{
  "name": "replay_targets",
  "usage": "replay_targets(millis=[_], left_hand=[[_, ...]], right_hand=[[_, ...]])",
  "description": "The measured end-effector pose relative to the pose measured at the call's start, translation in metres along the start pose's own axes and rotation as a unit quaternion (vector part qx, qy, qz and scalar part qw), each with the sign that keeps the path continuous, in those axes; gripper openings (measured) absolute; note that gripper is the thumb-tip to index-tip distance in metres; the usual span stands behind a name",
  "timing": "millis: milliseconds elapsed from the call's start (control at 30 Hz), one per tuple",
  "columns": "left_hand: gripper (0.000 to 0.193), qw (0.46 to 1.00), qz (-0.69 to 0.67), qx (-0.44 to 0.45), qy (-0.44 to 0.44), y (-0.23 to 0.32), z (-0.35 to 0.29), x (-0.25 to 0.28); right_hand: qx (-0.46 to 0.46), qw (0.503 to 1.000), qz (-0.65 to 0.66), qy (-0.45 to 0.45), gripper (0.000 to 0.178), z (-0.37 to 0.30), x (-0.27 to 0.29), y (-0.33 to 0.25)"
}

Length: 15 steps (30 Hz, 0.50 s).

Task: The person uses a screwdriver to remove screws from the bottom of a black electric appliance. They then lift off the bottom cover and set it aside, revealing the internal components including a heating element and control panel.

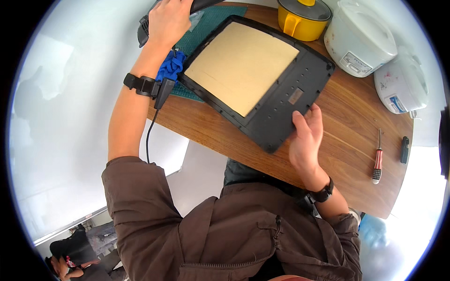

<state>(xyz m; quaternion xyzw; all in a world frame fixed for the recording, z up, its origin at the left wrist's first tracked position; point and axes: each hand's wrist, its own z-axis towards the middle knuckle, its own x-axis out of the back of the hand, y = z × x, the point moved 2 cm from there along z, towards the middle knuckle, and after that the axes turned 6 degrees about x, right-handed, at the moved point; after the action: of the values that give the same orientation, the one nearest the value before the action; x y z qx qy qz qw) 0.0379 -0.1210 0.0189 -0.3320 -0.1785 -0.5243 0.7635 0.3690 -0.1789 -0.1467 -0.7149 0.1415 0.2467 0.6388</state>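
My right hand (307, 133) grips the near right corner of a black rectangular panel (272, 129), thumb on the face and fingers at the edge. A beige plate (241, 65) is set in the panel's frame; small studs and a small label dot its black part. My left hand (169, 22) is closed over a black plastic part (143, 32) at the top left, its fingertips partly hidden. That part's full shape is cut off by the view. Below the left hand, a bunched blue cloth (171, 66) lies against the panel's left edge.
A green cutting mat (187, 44) lies partly under the panel on the wooden table (349, 126). Behind stand a yellow lidded pot (300, 23) and two white rice cookers (358, 40). A screwdriver (378, 161) and small black object (404, 150) lie right. A person (77, 250) is lower left.
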Motion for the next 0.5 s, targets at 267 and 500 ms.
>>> replay_targets(millis=[267,500], left_hand=[[0.065,1.0,0.003,-0.012,0.008,-0.017,-0.003,0.001],[0.066,1.0,-0.008,0.002,0.002,-0.02,-0.012,0.001]], right_hand=[[0.085,0.995,-0.053,-0.006,0.042,0.006,-0.021,-0.011],[0.145,0.986,-0.082,-0.007,0.043,0.014,-0.035,-0.013]])
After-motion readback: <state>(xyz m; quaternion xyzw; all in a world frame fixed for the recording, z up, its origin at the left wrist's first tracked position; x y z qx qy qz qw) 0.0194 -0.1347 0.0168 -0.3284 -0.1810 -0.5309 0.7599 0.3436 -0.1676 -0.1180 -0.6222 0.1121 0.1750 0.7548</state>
